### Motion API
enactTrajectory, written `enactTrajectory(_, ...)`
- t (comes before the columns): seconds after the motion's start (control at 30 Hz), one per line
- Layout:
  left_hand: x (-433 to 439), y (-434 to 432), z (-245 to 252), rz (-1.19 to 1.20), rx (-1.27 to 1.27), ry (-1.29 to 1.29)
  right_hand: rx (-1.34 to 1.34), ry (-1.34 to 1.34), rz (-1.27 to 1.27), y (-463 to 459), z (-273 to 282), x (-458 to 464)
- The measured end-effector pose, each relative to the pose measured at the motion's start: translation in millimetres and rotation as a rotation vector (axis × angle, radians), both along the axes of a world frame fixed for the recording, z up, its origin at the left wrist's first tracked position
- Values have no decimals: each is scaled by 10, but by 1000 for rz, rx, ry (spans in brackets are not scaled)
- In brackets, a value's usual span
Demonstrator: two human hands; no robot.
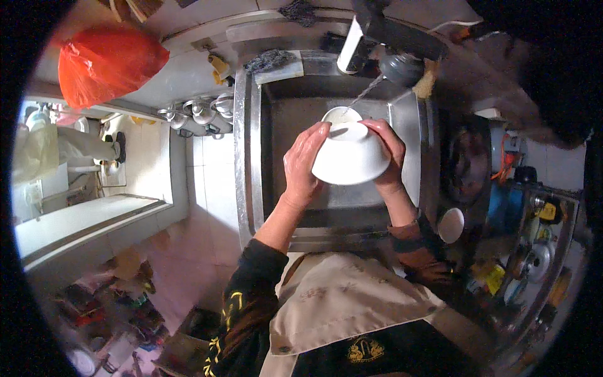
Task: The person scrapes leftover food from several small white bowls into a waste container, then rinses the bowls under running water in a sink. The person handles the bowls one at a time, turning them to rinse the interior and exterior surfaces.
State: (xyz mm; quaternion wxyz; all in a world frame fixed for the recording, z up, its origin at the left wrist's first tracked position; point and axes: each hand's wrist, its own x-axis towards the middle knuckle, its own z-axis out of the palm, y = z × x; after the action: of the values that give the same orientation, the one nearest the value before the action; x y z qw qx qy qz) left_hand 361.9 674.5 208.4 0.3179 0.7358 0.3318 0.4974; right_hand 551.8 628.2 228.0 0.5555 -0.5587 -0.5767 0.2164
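Note:
A large white bowl (351, 158) is tipped over, with its foot ring facing up and away from me. My left hand (301, 158) grips its left side, and my right hand (395, 148) grips its right side. Just beyond it, the inside of a second white bowl (340, 113) shows between my fingertips; I cannot tell whether it is held or resting. A thin water stream (366, 90) falls toward that second bowl from near a dark rounded fixture (401, 69). Both bowls are over a stainless steel sink (248, 188). My hands look wet.
A scouring pad (268, 60) sits on the sink's back left corner, and a white upright object (350, 47) stands at the back. Several lidded metal pots (200, 113) are at left, near a red plastic bag (113, 66). A white dish (451, 225) lies right of the sink.

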Motion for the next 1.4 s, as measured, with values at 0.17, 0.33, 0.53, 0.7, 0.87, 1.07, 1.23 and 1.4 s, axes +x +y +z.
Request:
enactTrajectory(0.17,101,-67,-106,-98,-842,-138,-689,-97,-114,-12,-156,36)
enactTrajectory(0.33,214,-277,-106,-454,-1145,-318,-529,-126,-375,-737,-209,333)
enactTrajectory(0.53,334,-87,-674,-335,-1112,119,-586,533,-991,-2195,-6,1286)
enactTrajectory(0.7,293,259,-1406,-125,-1174,176,-675,316,-1265,-3936,-846,2105)
enactTrajectory(0.87,335,573,-2086,-16,-1100,328,-751,-38,-1414,-4800,-1636,2447)
enactTrajectory(1.07,400,681,-2336,66,-736,622,-883,-87,-1241,-4423,-1097,2024)
enactTrajectory(1.23,572,561,-2005,180,-704,740,-822,-163,-1244,-4131,-970,2016)
enactTrajectory(1.4,652,532,-1782,242,-759,737,-484,28,-1149,-3337,-689,2042)
